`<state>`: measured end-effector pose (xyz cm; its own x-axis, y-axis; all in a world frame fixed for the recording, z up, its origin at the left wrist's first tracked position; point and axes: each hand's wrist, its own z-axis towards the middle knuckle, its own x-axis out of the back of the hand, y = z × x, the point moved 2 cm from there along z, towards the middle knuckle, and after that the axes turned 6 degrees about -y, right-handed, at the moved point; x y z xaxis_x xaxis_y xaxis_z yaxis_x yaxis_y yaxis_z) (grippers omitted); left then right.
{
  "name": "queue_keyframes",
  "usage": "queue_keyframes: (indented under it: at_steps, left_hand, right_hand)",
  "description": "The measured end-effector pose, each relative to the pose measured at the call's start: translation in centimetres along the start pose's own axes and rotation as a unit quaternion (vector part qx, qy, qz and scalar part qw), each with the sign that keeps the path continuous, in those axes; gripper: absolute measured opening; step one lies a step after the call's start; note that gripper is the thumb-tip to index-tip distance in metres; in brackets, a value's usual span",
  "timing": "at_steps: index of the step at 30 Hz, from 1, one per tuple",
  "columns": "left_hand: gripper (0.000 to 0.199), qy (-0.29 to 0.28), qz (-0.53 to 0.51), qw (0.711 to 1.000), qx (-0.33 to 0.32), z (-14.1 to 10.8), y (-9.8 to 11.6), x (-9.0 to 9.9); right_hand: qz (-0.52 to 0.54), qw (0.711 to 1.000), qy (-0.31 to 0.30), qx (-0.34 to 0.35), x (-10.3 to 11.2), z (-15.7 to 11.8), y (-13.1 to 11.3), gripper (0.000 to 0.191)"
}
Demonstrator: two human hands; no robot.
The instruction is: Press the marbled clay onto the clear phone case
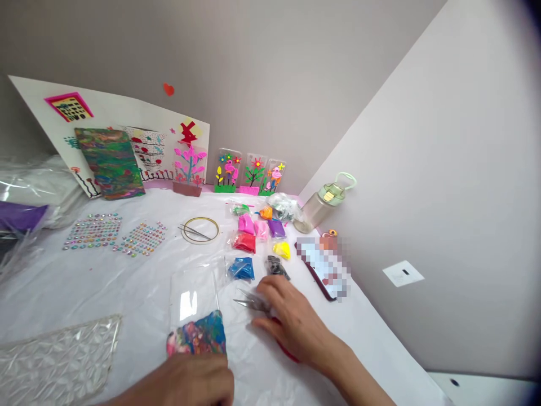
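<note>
A clear phone case [192,287] lies in front of me, its lower part covered with mottled blue, red and pink clay [203,332]. My left hand [186,380] is closed at the case's near end, with its fingertips hidden. To the right, my right hand [291,321] is closed around a pair of scissors [256,304]. Their blades point left and stand slightly apart; a bit of red handle shows beneath the hand. Just beyond that hand are a black clay packet [276,267] and a blue clay packet [242,268].
More clay packets, red [244,243] and yellow [282,250], lie farther back. A golden ring [201,230] with tweezers, gem stickers [95,231] and a textured clear sheet [63,361] are leftward. A phone [319,268] and a bottle [321,206] stand along the right. Decorated cases [228,172] lean behind.
</note>
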<state>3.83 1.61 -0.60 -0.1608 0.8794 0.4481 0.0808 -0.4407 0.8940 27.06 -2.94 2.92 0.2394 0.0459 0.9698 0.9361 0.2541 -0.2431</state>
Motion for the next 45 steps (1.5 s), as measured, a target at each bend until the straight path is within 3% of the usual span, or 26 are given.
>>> queue_keyframes:
  at_steps: [1, 3, 6, 8, 11, 14, 16, 19, 22, 27, 36, 40, 45]
  left_hand:
    - [0.006, 0.005, -0.002, 1.0, 0.03, -0.1, -0.3, 0.7]
    - [0.004, 0.074, -0.043, 0.99, 0.11, -0.2, -1.2, 2.6]
    - [0.026, 0.211, -0.16, 0.944, 0.199, -0.4, -2.5, 5.1]
    - [0.039, 0.241, -0.24, 0.917, 0.207, -0.4, -2.7, 5.6]
    - [0.043, 0.22, -0.334, 0.901, 0.167, -0.1, -2.1, 5.0]
    - [0.038, 0.178, -0.364, 0.904, 0.135, 0.1, -1.7, 3.9]
    - [0.038, 0.167, -0.356, 0.911, 0.125, 0.1, -1.9, 3.5]
    - [0.035, 0.176, -0.335, 0.917, 0.127, 0.0, -2.4, 3.5]
    - [0.031, 0.174, -0.348, 0.911, 0.134, 0.2, -2.4, 3.5]
    - [0.029, 0.175, -0.362, 0.908, 0.116, 0.5, -2.1, 3.1]
    - [0.028, 0.152, -0.35, 0.916, 0.12, 0.0, -2.3, 2.7]
    - [0.028, 0.162, -0.357, 0.91, 0.132, 0.1, -2.4, 2.8]
    - [0.027, 0.176, -0.361, 0.909, 0.108, 0.3, -2.3, 2.9]
  right_hand:
    - [0.004, 1.0, -0.017, 0.019, -0.4, -0.2, 0.2, 0.032]
    - [-0.035, 0.999, -0.012, 0.009, -0.8, -0.5, 1.3, 0.011]
    - [-0.12, 0.988, 0.078, -0.051, -0.4, -0.8, 2.5, 0.015]
    - [-0.092, 0.985, 0.141, -0.042, 0.3, -0.7, 1.3, 0.014]
    - [0.057, 0.985, 0.161, 0.033, 1.1, 0.2, -3.0, 0.026]
    - [0.136, 0.981, 0.105, 0.095, 0.8, 1.9, -7.0, 0.045]
    - [0.163, 0.976, 0.093, 0.107, 0.1, 2.7, -8.0, 0.038]
    - [0.254, 0.956, 0.123, 0.086, -0.7, 2.9, -7.6, 0.014]
    - [0.312, 0.938, 0.136, 0.058, -1.0, 2.4, -6.7, 0.005]
    - [0.328, 0.939, 0.088, 0.06, -1.1, 2.1, -6.6, 0.014]
    - [0.294, 0.944, 0.139, 0.056, -1.6, 2.1, -6.5, 0.012]
    - [0.284, 0.947, 0.124, 0.079, -1.6, 2.2, -6.6, 0.007]
    - [0.3, 0.945, 0.12, 0.058, -1.4, 2.4, -6.7, 0.009]
